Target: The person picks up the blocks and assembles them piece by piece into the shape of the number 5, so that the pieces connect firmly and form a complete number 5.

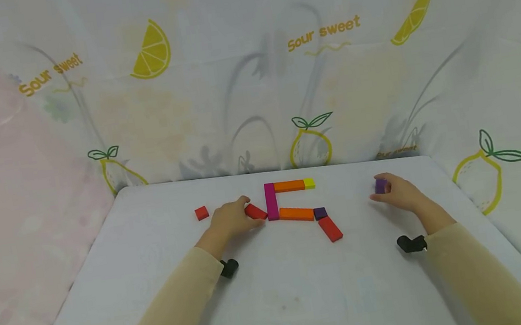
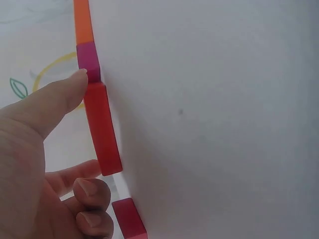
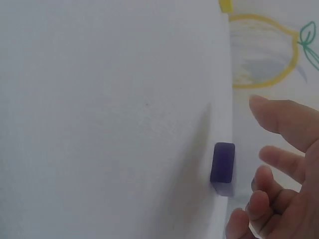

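Observation:
My left hand point(image 1: 232, 219) pinches a red block point(image 1: 256, 211) between thumb and index finger. One end of that block is right at the magenta block point(image 1: 271, 201); in the left wrist view the thumb tip lies by this joint and the index fingertip at the far end. On the right, my right hand point(image 1: 400, 191) has thumb and fingers spread around a purple block point(image 3: 223, 163), with a gap between them and it in the right wrist view. Orange blocks point(image 1: 289, 186) point(image 1: 296, 214) extend rightward from the magenta one.
A yellow block point(image 1: 309, 183) ends the upper orange row. A dark purple block point(image 1: 320, 213) and a slanted red block point(image 1: 331, 228) follow the lower one. Left of my left hand lies a small red block point(image 1: 201, 213). A printed cloth point(image 1: 213, 108) hangs behind the white table point(image 1: 279, 293).

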Demonstrator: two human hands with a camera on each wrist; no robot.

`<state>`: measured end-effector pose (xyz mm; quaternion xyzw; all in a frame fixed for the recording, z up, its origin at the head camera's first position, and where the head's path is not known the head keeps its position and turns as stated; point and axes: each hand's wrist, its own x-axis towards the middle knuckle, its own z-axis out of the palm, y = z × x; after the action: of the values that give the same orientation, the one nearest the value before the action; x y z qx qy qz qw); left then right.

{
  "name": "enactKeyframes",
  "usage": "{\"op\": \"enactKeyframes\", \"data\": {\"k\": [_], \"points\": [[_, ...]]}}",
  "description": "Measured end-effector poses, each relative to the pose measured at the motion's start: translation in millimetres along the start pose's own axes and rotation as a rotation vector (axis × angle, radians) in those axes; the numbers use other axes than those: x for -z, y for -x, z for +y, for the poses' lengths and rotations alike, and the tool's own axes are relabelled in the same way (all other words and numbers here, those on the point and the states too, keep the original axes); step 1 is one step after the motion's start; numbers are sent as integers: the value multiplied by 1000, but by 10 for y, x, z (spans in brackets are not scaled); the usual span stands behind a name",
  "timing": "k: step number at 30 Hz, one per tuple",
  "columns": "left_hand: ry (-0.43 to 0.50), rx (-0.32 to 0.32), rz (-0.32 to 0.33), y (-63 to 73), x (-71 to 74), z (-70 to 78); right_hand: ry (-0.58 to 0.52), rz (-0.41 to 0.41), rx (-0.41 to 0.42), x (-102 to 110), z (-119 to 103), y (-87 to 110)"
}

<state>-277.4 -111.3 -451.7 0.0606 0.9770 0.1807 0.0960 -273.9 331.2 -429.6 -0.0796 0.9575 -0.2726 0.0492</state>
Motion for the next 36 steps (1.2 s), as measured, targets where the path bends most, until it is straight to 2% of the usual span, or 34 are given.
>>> {"op": "enactKeyframes", "data": {"k": [11,21,36], "points": [[-8,-1,0,-24,-11,32,-35,-39,-78,37,194,-98],[-10,-6,-5,-2,8,37,-71,-79,-95,62,276,-172],[22,12,-25,46,36,4,-38,-61,-97,16,263,-152]]}}
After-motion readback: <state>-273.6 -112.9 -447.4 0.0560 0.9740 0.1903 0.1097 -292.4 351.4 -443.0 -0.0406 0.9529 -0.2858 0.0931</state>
